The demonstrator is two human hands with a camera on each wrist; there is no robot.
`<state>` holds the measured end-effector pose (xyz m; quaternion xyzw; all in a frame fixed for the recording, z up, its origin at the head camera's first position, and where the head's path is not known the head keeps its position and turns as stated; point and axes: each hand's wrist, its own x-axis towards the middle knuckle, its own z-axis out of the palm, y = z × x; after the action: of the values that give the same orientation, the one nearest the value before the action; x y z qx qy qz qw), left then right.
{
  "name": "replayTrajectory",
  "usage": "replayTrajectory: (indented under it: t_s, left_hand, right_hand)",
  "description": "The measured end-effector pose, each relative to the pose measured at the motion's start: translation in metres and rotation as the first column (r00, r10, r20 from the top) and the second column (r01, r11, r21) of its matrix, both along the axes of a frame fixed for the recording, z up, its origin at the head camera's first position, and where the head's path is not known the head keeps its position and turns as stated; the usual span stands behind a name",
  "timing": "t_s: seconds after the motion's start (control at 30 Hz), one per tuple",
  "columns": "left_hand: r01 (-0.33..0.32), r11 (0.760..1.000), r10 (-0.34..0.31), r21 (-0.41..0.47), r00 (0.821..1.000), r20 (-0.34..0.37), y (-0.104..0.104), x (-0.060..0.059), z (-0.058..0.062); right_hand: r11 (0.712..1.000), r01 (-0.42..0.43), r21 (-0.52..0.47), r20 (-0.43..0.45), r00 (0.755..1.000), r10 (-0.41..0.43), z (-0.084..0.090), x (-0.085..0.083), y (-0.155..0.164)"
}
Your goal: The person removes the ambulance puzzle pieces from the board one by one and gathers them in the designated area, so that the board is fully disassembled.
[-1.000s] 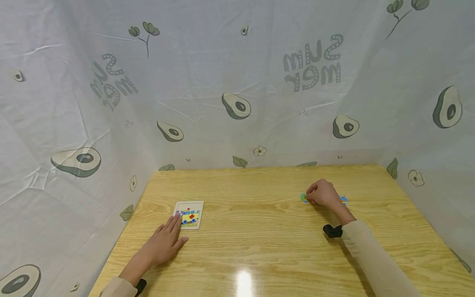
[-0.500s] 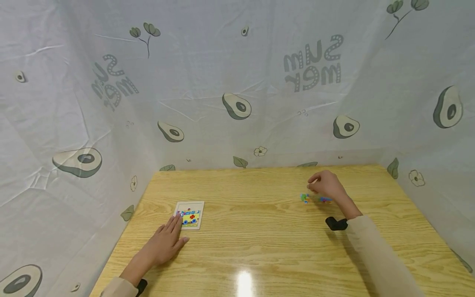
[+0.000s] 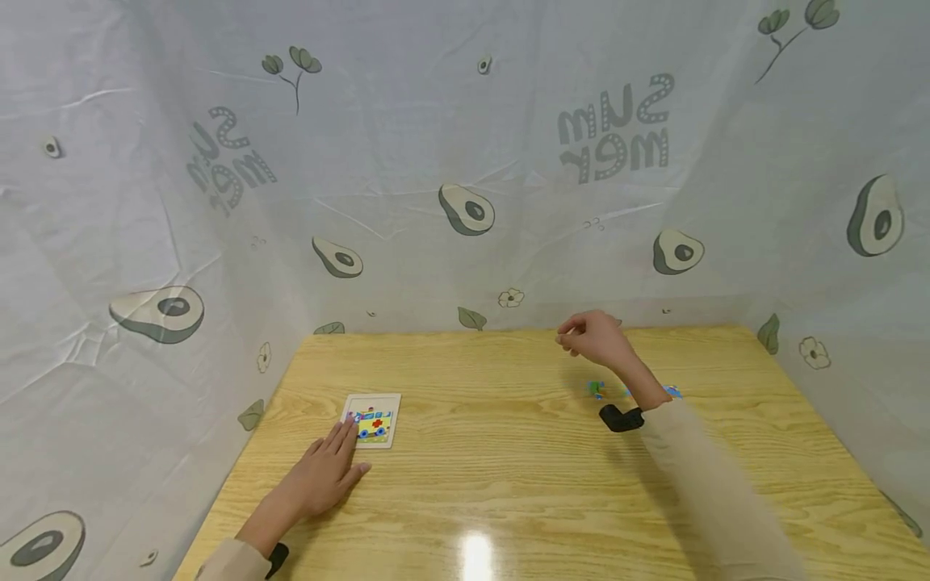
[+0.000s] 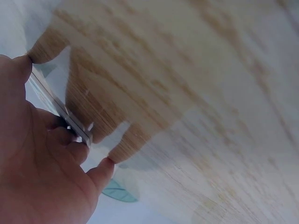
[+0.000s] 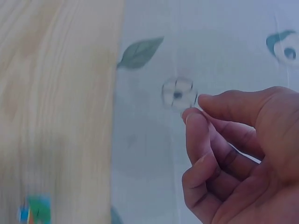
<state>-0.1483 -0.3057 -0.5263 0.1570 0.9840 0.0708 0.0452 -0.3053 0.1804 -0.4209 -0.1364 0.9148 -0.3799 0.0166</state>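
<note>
In the head view, my left hand (image 3: 323, 478) lies with straight fingers over the lower left corner of a white-framed picture puzzle board (image 3: 395, 399). The board bears a yellow ambulance with a red cross. From the left wrist, that hand (image 4: 51, 158) and the board's thin edge (image 4: 70, 119) appear, mirrored in the glossy tabletop. Raised above the far right of the table, my right hand (image 3: 597, 339) has loosely curled fingers. Its thumb (image 5: 233, 109) is near the index fingertip, and nothing shows between them. Below it lies a green and blue puzzle piece (image 3: 596, 389).
More blue puzzle pieces (image 3: 673, 392) lie right of the green one, partly behind the right forearm. The wooden table (image 3: 479, 460) meets a hanging pale curtain (image 3: 407, 121) with avocado prints at the back and sides.
My right hand has lifted off the green puzzle piece, leaving it on the table, and has moved up, away and lately leftward. The left hand and board stay put.
</note>
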Motion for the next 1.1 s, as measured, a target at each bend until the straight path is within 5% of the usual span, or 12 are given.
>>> replayTrajectory:
  t_s: [0.23, 0.53, 1.1]
  left_hand:
    - [0.008, 1.0, -0.008, -0.017, 1.0, -0.009, 0.001, -0.003, 0.002]
    - [0.027, 0.999, -0.029, -0.027, 0.998, -0.057, 0.001, -0.004, 0.003]
    - [0.039, 0.998, -0.038, 0.054, 0.999, -0.031, 0.01, -0.01, -0.006]
  right_hand:
    - [0.99, -0.109, -0.086, -0.003, 0.994, 0.109, 0.004, -0.004, -0.054]
    - [0.954, -0.265, -0.138, -0.002, 0.964, 0.267, -0.01, 0.001, -0.138]
    - [0.928, -0.368, 0.052, 0.045, 0.93, 0.366, -0.053, 0.027, -0.253]
